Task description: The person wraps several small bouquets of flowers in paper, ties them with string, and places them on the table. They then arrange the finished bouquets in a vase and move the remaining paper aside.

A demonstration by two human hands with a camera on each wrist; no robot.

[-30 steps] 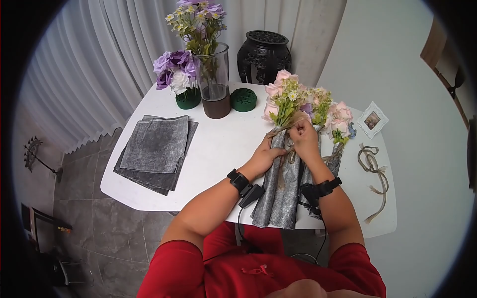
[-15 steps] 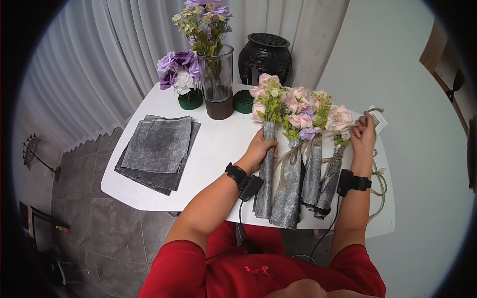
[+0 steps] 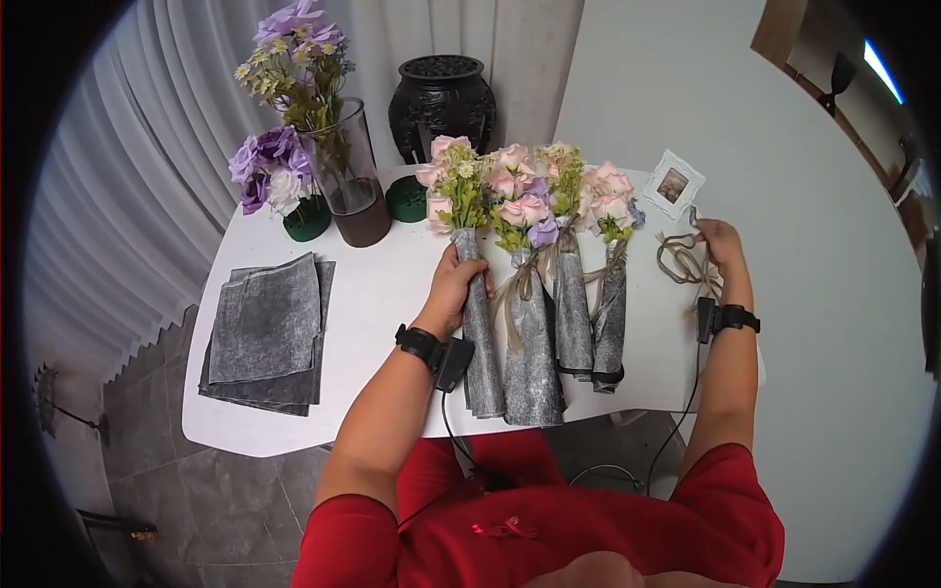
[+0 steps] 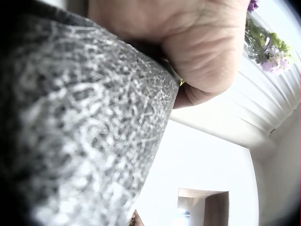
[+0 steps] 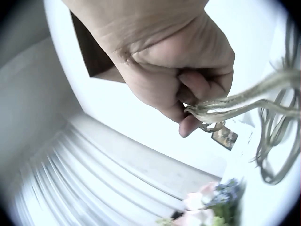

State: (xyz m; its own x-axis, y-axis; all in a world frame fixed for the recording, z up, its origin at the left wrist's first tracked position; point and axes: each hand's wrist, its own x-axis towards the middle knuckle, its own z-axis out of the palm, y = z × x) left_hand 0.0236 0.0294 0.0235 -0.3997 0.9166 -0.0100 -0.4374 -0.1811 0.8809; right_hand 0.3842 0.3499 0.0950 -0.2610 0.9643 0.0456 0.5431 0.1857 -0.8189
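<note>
In the head view my left hand grips the neck of the leftmost bouquet, a grey wrapper rolled around pink roses. The same wrapper fills much of the left wrist view, below the left hand. My right hand, at the table's right side, pinches strands of tan twine, seen closely in the right wrist view beside the right hand. Three other wrapped bouquets lie right of the held one; the nearest has a twine bow at its neck.
Grey sheets are stacked on the white table at left. Behind stand a glass vase of flowers, purple and white roses in green foam, and another green foam block. A white picture frame lies at back right.
The right hand has left the bouquets and moved right to the twine, which it now pinches. The left hand still holds the leftmost bouquet, now apart from its neighbour. The head view has shifted.
</note>
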